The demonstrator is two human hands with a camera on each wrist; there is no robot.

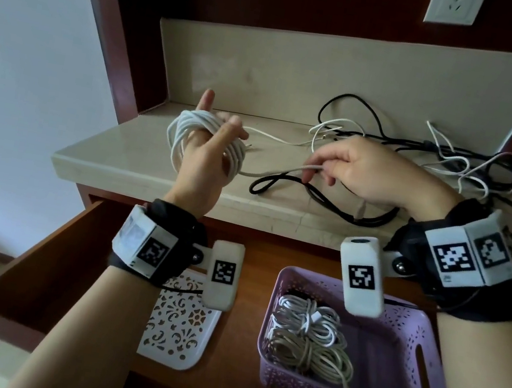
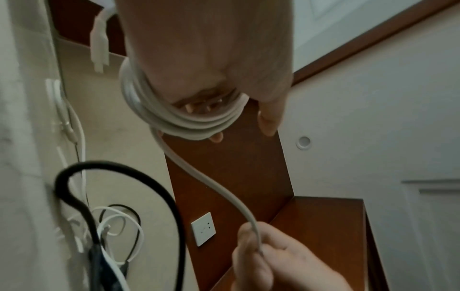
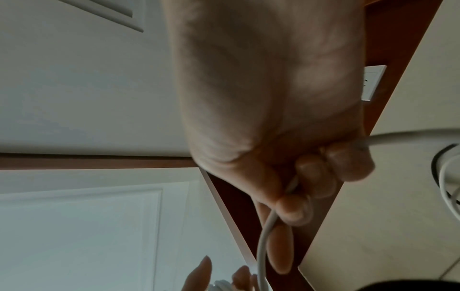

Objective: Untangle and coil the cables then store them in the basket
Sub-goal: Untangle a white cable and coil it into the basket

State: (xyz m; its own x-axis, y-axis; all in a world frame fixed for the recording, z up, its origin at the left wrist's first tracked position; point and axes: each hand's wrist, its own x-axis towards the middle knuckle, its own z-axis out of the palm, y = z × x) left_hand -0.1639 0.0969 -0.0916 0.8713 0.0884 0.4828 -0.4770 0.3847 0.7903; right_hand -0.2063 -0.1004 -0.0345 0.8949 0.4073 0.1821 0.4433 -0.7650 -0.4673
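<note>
Winding under way: white cable point(image 1: 208, 147) looped in several turns round left hand point(image 1: 200, 164), coil sitting across palm and fingers, held upright above left end of worktop point(image 1: 139, 154). Left grip wide, fingers point(image 1: 205, 101) straight and raised, thumb out, coil carried on the hand rather than clamped. Connector end point(image 2: 99, 47) seen hanging loose beside the wrist in left wrist view.

Free run of the same cable left the coil low on its right side and ran rightward, nearly level, to right hand point(image 1: 369, 175). Long axis of that run: left to right, along front of worktop, slack sagging slightly between the hands. Right grip narrow, fingertips point(image 3: 348, 163) pinched on the strand, other fingers curled round it. Past the pinch, where the strand went next: cannot tell.

Right hand nearer the loose length; left hand nearer the coil. Judged: next turn calls for right hand to carry strand leftward and over the left palm, left hand held steady as the former.

Black cable point(image 1: 322, 194) lying in loops on worktop directly under the run, touching not confirmed. Tangle of black and white cables point(image 1: 457, 159) farther right. Risk judged: strand snagging on it.

Purple basket point(image 1: 419, 383) in open drawer below, nearer the body, already holding two coiled bundles point(image 1: 305, 334). White perforated lid point(image 1: 178, 326) left of it.
</note>
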